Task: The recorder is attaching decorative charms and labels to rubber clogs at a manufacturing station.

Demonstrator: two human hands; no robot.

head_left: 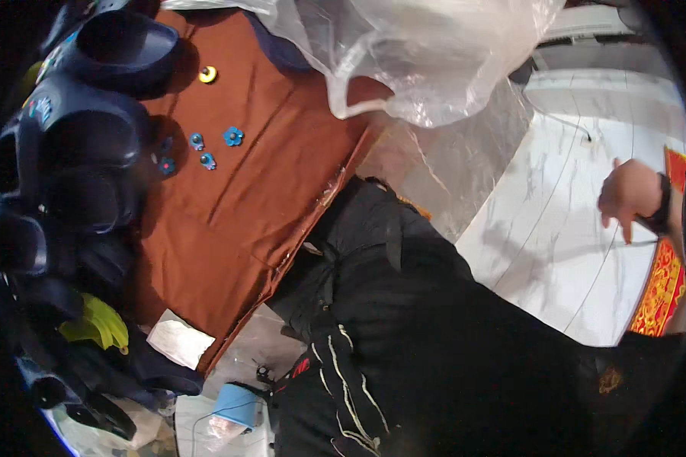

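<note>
My right hand [631,194] comes in at the right edge, a dark band around its wrist, above the white floor. Its fingers are partly bent and spread apart, and I see nothing held in them. My left hand is out of view. To the left lies a brown cloth [229,228] with several blue flower-shaped charms [233,136] and a yellow round charm [207,75] on it. A white slip of paper [181,338] rests at the cloth's lower end. None of these touches my right hand.
Several dark blue clogs [84,126] line the cloth's left side, with a yellow-green item [97,324] among them. A clear plastic bag [434,53] hangs over the top. My black-clothed legs [450,343] fill the lower middle. A blue container [236,405] stands below.
</note>
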